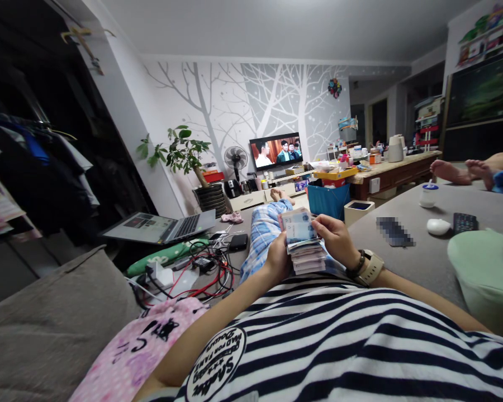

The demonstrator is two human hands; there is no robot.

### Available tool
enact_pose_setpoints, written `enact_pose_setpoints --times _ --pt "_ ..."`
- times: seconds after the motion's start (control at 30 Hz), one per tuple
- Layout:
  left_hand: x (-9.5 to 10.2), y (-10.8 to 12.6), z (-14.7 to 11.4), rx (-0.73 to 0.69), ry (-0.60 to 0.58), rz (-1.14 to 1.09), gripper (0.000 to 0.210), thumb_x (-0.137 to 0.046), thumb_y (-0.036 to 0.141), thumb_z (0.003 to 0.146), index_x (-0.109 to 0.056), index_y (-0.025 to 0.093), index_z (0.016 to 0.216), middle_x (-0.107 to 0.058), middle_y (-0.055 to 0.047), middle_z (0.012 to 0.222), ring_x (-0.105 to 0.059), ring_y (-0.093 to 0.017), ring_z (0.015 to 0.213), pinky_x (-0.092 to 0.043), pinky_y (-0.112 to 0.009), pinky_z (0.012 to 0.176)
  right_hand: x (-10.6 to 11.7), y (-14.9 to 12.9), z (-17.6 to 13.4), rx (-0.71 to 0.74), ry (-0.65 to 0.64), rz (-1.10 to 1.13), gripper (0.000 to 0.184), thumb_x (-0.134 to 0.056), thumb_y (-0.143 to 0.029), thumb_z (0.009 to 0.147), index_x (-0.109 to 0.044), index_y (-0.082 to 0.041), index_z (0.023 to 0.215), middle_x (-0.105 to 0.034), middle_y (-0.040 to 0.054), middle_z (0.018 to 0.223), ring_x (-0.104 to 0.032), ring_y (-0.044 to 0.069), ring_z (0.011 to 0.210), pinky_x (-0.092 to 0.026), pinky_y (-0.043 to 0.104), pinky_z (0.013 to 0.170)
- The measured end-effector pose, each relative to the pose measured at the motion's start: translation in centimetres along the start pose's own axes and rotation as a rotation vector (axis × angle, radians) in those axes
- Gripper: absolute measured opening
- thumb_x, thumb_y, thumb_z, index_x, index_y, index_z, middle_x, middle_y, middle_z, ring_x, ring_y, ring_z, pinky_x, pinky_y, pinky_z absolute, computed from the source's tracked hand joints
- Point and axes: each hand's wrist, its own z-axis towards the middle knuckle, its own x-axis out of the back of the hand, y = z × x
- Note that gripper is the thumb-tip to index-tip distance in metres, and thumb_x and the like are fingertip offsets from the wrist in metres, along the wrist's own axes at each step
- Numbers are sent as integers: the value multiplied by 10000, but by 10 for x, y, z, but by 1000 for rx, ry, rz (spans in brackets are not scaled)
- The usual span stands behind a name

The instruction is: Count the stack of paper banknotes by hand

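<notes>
Above my lap, a stack of banknotes (300,230) fans upward between both hands, with blue and pinkish notes showing. My left hand (278,258) is closed around its left side. At the upper right edge, my right hand (334,237) pinches a blue note between thumb and fingers. Just below, a pile of folded banknotes (309,261) in several layers rests against my striped shirt (318,318); whether the left fingers also touch it is hidden. A watch (371,269) and a dark bracelet sit on my right wrist.
Left of my legs lie an open laptop (167,226), tangled cables (209,273) and a black box-like device (238,242). To the right on the sofa are a blurred-out phone-like object (395,231), a white mouse (438,226), a remote (465,223), a cup (428,195) and another person's feet (461,171).
</notes>
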Motion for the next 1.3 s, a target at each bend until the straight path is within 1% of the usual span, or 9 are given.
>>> enact_pose_setpoints --times 0.13,0.27,0.43,0.57,0.87,1.1,1.3 --pt "2 -1 1 27 20 -3 319 -520 363 801 -661 161 1005 -709 -73 758 -678 -258 774 -512 -381 773 0 0 0 5 1 1 326 -483 -426 870 -495 -186 649 -424 -22 585 -397 123 571 -332 254 546" --pt "3 -2 2 42 7 -5 328 -538 382 781 -658 157 989 -702 -65 723 -675 -250 770 -508 -371 779 -1 0 0 10 12 12 324 -488 -424 868 -492 -185 649 -415 -27 580 -389 119 564 -323 251 538" --pt "1 -1 1 25 -29 -25 311 -535 332 774 -655 147 992 -706 -61 746 -672 -246 796 -496 -370 802 -1 0 -1 3 16 22 322 -491 -428 867 -501 -186 655 -421 -26 580 -400 121 566 -325 252 538" --pt "1 0 -1 18 -18 -39 310 -530 305 767 -655 145 1002 -711 -57 762 -669 -251 822 -494 -381 812 -1 -1 -1 3 17 25 314 -492 -421 872 -508 -186 664 -428 -23 588 -406 123 573 -331 254 544" --pt "2 4 0 25 -4 -40 298 -554 353 757 -681 159 944 -712 -62 753 -673 -260 827 -505 -379 809 -2 -7 0 11 2 55 297 -506 -404 866 -524 -184 667 -438 -20 593 -408 123 572 -336 255 542" --pt "1 8 -2 -34 -19 -29 279 -548 309 762 -677 160 960 -717 -59 775 -673 -255 847 -510 -384 814 -4 -9 0 4 3 62 290 -509 -407 864 -538 -183 682 -450 -19 596 -419 123 573 -340 254 539" --pt "2 8 -3 -18 -2 -40 291 -583 327 733 -681 146 939 -718 -66 772 -671 -265 850 -504 -388 823 -4 -12 0 3 15 75 269 -515 -391 862 -541 -184 691 -449 -22 601 -418 121 573 -344 254 543"
